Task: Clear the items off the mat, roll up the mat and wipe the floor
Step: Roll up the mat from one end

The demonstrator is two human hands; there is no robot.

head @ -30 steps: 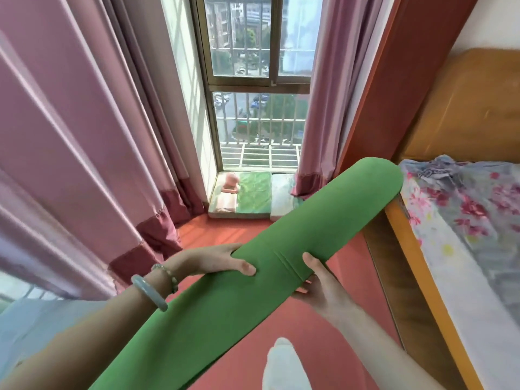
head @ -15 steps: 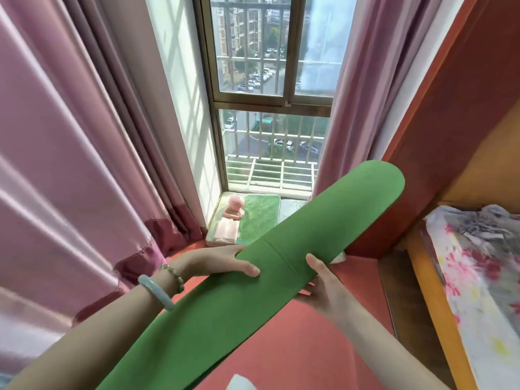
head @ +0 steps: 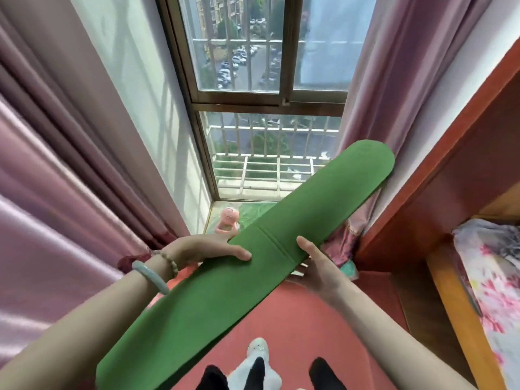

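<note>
The left hand [head: 205, 249] and the right hand [head: 316, 267] are gripping the rolled green mat [head: 225, 305] near its middle, thumbs lying across its top. The mat is slanting above the red floor [head: 309, 333], its far end pointing toward the window [head: 242, 52].

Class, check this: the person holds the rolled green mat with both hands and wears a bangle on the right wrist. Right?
No. The head view shows the bangle on the left wrist, not the right. The left hand and right hand do hold the rolled green mat.
</note>
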